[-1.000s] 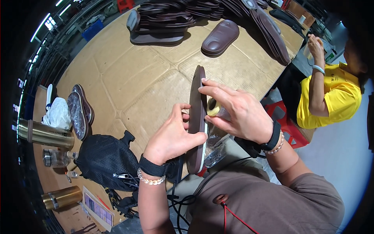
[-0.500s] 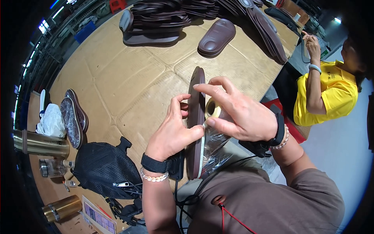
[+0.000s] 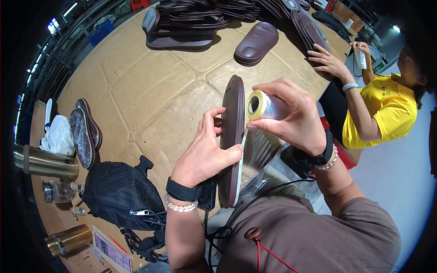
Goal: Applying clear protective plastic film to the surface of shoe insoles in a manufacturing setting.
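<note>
The brown shoe sole (image 3: 231,136) stands on edge at the centre of the frame, gripped by the left hand (image 3: 205,152) with thumb and fingers pinching its rim. Just right of it, the right hand (image 3: 293,116) curls its fingers around a roll of clear film (image 3: 260,105), whose loose sheet (image 3: 256,152) hangs beside the sole above the cardboard-covered table (image 3: 150,91).

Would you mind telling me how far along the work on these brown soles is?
In hand: the left hand holds a brown sole on edge, the right hand a tape roll. Two soles lie aside. A stack and a single sole wait.
</note>
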Demonstrator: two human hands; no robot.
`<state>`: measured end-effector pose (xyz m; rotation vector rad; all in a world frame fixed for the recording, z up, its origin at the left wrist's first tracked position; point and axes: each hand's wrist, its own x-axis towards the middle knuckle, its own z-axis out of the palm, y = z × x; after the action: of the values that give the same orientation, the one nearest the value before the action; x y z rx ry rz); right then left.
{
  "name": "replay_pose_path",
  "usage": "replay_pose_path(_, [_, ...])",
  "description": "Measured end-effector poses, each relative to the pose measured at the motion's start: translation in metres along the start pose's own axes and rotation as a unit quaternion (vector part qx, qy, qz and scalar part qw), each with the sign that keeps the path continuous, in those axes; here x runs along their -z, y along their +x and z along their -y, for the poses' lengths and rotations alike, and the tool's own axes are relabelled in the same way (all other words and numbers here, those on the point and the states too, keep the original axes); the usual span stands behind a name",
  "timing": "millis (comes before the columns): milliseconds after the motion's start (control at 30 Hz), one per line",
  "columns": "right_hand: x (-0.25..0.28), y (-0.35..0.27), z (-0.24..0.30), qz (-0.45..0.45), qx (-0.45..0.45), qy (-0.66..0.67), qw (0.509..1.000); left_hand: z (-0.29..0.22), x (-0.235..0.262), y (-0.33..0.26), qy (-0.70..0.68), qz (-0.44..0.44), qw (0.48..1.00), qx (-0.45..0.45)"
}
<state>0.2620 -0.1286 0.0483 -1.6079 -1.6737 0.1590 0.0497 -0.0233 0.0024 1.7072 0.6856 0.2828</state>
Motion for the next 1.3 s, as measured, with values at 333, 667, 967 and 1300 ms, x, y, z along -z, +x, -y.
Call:
replay_pose_path(333, [-0.012,-0.001,0.007,-0.065,0.019,-0.077,0.995,0.005,0.000,0.002,0.014,-0.001,1.000,-0.015])
replay_pose_path(667, [-0.016,0.000,0.008,-0.092,0.062,-0.124,0.986,0.002,-0.001,0.001,0.009,-0.002,1.000,-0.004])
replay_pose_path(967, [-0.016,-0.003,0.011,-0.094,0.063,-0.139,0.984,0.007,-0.003,0.000,-0.002,-0.004,1.000,-0.008])
replay_pose_path(1300, [-0.018,-0.001,0.008,-0.112,0.079,-0.120,0.983,0.002,0.000,0.002,0.000,0.001,1.000,0.003])
